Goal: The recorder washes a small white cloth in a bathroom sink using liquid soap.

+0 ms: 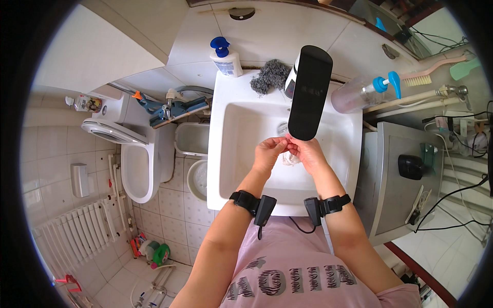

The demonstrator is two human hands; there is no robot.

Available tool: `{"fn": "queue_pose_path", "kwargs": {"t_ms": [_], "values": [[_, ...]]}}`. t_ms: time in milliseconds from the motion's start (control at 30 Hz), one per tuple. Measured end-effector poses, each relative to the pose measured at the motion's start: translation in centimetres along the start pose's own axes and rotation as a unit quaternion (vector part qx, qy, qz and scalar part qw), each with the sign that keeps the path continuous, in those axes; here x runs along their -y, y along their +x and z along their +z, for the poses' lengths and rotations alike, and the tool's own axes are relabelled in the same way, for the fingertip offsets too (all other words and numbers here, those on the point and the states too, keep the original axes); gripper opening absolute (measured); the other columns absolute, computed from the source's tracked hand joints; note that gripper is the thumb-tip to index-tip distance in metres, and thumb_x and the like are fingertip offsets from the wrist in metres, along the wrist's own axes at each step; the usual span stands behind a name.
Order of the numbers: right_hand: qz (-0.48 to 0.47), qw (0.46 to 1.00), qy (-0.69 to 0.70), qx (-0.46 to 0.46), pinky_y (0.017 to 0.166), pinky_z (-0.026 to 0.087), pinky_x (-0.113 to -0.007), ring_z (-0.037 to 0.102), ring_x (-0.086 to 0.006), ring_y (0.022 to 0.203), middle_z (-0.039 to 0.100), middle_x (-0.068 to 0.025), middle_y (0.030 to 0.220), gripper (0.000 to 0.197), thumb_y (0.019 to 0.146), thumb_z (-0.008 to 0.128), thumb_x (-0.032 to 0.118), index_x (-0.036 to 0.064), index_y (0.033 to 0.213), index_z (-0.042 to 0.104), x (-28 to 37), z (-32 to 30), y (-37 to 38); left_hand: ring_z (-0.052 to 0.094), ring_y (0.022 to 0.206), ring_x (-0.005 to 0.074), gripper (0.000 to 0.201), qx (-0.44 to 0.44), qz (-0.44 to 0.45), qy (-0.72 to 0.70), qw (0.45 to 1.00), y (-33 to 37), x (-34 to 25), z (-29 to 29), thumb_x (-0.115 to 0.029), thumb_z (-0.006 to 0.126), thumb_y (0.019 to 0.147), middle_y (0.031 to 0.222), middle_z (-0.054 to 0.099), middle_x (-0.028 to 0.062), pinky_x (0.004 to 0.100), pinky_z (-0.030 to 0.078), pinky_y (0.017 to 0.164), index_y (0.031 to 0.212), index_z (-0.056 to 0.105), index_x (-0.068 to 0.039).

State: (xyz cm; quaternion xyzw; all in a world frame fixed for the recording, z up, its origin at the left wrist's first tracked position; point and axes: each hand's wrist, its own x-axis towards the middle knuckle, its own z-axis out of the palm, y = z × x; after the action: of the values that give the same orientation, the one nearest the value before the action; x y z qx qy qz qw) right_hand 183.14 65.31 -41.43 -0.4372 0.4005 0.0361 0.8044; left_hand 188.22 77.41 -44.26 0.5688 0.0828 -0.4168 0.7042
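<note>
I count two bare hands (268, 155) (308, 153), one white rectangular sink (339, 177), two blue-pump plastic bottles (226, 63) (349, 96) near its far corners, one grey shaggy clump (270, 77) at far edge.

The sink (217, 169) is white, and the small bunched thing (290, 159) in it is whitish. The faucet (311, 87) is black on its top. One bottle (228, 64) is white with a dark blue pump (221, 47); the other bottle (352, 96) is transparent, its pump (389, 84) bright blue. The scrubber (270, 76) is dark grey. The shirt (292, 246) is pink, and its dark letters (271, 284) carry zebra stripes. Both wrist straps (245, 200) are black.
</note>
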Motion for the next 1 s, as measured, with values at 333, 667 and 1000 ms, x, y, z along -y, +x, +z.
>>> {"fn": "queue_pose_path", "kwargs": {"t_ms": [333, 667, 1000], "values": [[-0.129, 0.837, -0.531, 0.039, 0.064, 0.044, -0.040, 0.058, -0.0353, 0.072, 0.060, -0.0226, 0.079, 0.028, 0.082, 0.041, 0.021, -0.0025, 0.088, 0.054, 1.2, -0.4, 1.5, 0.063, 0.070, 0.0134, 0.016, 0.044, 0.096, 0.315, 0.943, -0.2, -3.0, -0.6, -0.009, 0.062, 0.077, 0.076, 0.066, 0.0096, 0.0245, 0.049, 0.064, 0.087, 0.066, 0.003], [-0.136, 0.847, -0.507, 0.081, 0.058, 0.042, -0.037, 0.054, -0.0286, 0.061, 0.057, -0.0180, 0.068, 0.025, 0.080, 0.040, 0.021, 0.0006, 0.083, 0.055, 1.1, -0.4, -0.2, 0.062, 0.067, 0.0125, 0.015, 0.078, 0.101, 0.428, 0.895, -0.5, -3.3, -1.3, -0.011, 0.064, 0.075, 0.074, 0.066, 0.0084, 0.0243, 0.048, 0.063, 0.085, 0.066, 0.000], [-0.111, 0.911, -0.386, 0.092, 0.054, 0.039, -0.025, 0.046, -0.0090, 0.058, 0.050, -0.0014, 0.063, 0.015, 0.079, 0.043, 0.014, 0.0033, 0.076, 0.053, 0.7, -1.0, -1.5, 0.062, 0.071, 0.0141, 0.015, 0.143, 0.024, 0.184, 0.972, -0.9, -2.2, -1.4, -0.009, 0.062, 0.079, 0.078, 0.065, 0.0099, 0.0233, 0.049, 0.067, 0.086, 0.065, 0.004]]}}
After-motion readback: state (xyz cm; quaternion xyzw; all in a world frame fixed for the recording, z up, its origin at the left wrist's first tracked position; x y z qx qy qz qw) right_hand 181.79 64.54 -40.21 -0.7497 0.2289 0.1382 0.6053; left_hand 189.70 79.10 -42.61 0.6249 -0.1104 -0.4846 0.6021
